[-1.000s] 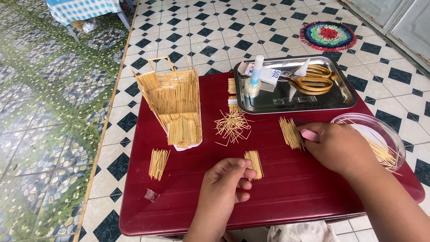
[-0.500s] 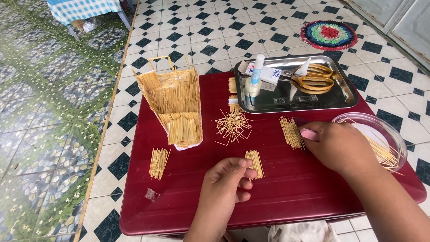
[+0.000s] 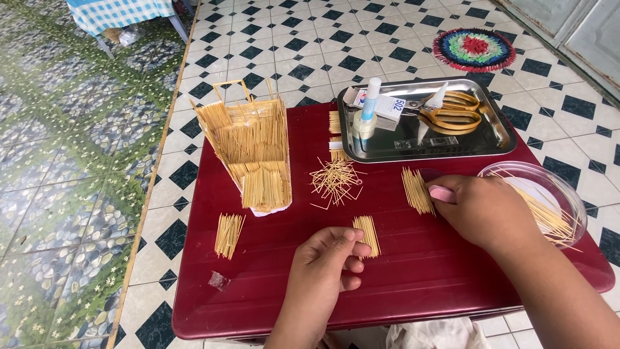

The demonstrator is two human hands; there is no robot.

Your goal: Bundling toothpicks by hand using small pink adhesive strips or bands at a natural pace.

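Left hand (image 3: 323, 265) pinches my small toothpick bundle (image 3: 367, 234) on the red table (image 3: 413, 284); right hand (image 3: 484, 210) presses flat on another bundle (image 3: 416, 189), near loose toothpicks (image 3: 334, 181), steel tray (image 3: 497, 139), glass bowl (image 3: 568, 194).

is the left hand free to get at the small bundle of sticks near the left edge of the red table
Probably yes. The left hand rests at a small stick panel, and only bare red table lies between it and the bundle. The stick model stands farther back, out of the way.

Both forearms are bare, no sleeves showing. The right hand (image 3: 485, 210) has a pink-painted thumbnail; the left hand (image 3: 325, 262) wears nothing.
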